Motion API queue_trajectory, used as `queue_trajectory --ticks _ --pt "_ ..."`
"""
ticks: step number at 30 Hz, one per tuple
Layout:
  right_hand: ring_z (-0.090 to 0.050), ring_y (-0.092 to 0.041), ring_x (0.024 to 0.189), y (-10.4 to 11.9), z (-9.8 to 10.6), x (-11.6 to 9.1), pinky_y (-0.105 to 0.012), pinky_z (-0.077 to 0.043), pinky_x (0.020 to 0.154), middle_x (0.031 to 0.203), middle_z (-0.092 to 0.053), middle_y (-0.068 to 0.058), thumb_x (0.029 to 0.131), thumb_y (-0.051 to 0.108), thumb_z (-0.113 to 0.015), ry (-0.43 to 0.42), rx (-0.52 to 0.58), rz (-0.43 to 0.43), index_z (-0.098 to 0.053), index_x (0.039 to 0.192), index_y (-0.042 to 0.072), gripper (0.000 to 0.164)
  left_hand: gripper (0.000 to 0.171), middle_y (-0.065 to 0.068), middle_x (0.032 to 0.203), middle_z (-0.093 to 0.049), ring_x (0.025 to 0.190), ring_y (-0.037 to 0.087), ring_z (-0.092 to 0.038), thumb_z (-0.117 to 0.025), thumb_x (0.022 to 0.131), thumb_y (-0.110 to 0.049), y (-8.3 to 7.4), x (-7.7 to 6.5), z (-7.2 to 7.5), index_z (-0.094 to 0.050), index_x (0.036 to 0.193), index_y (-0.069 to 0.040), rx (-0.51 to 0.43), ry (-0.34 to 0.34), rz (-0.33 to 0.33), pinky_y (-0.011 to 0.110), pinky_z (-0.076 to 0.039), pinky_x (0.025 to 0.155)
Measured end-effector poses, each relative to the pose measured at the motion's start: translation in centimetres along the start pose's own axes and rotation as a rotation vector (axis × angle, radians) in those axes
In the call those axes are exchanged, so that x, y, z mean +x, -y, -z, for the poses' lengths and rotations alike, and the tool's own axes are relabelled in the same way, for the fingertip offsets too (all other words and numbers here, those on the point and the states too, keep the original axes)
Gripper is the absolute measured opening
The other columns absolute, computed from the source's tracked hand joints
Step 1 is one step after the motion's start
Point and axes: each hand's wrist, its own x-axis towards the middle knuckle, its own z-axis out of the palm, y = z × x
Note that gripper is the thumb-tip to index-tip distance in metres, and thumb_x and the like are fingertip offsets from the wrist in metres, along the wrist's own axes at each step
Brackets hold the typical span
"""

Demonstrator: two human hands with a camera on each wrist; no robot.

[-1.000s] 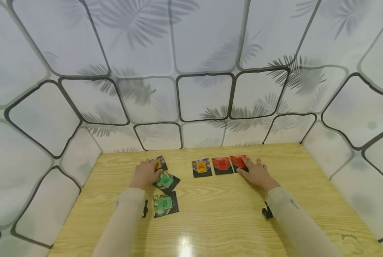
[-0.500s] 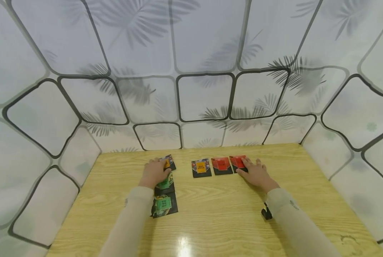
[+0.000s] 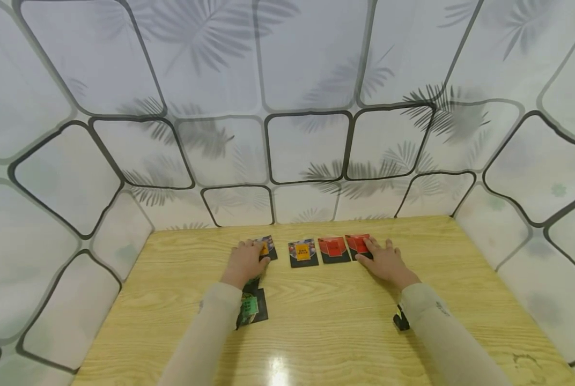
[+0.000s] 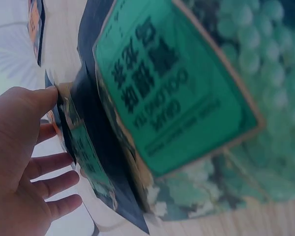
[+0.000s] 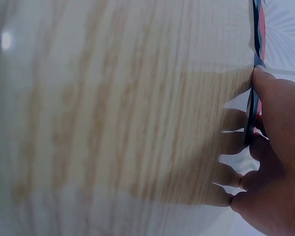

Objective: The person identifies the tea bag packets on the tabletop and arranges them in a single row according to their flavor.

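Note:
In the head view my left hand (image 3: 245, 262) rests on an orange-labelled sachet (image 3: 269, 248), forefinger on its label and thumb at its near edge. The left wrist view has the thumb at that sachet's edge and the other fingers spread. Below this hand lies a green-labelled sachet (image 3: 252, 306) marked grape oolong tea; a second green sachet (image 4: 91, 155) is mostly hidden by the arm in the head view. My right hand (image 3: 386, 262) lies on a red sachet (image 3: 357, 244), forefinger on its label and thumb along its near edge, fingers spread.
Another orange sachet (image 3: 303, 254) and a red sachet (image 3: 334, 250) lie in a row between the hands on the wooden table (image 3: 326, 327). A patterned fabric wall (image 3: 311, 155) rises behind the table and at both sides. A black wrist device (image 3: 400, 319) hangs below the right sleeve.
My left hand has slid right with the orange sachet, closer to the other orange one. The upper green sachet has turned straighter and is now mostly covered. The right hand has stayed put.

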Motion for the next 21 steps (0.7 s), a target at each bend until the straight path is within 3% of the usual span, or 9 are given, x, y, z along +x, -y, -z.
queue_trajectory --ticks 9,21 --pt "-0.008 -0.071 0.15 0.3 0.1 -0.2 -0.084 -0.012 0.118 0.17 -0.024 -0.03 0.11 0.05 -0.048 -0.006 -0.012 -0.002 -0.028 0.165 -0.001 0.078 0.058 0.022 0.147 -0.057 0.135 0.045 -0.055 -0.06 0.107 -0.045 -1.5 -0.5 0.3 -0.056 0.152 -0.01 0.021 0.01 -0.027 0.064 -0.047 0.112" --pt "-0.004 -0.07 0.152 0.0 0.1 -0.1 -0.084 -0.008 0.119 0.171 -0.022 -0.03 0.11 0.053 -0.048 0.001 0.028 -0.001 -0.027 0.165 -0.002 0.08 0.058 0.019 0.152 -0.056 0.137 0.044 -0.054 -0.058 0.108 -0.046 -1.4 -0.6 0.2 -0.053 0.156 -0.015 0.026 0.029 -0.062 0.063 -0.047 0.113"
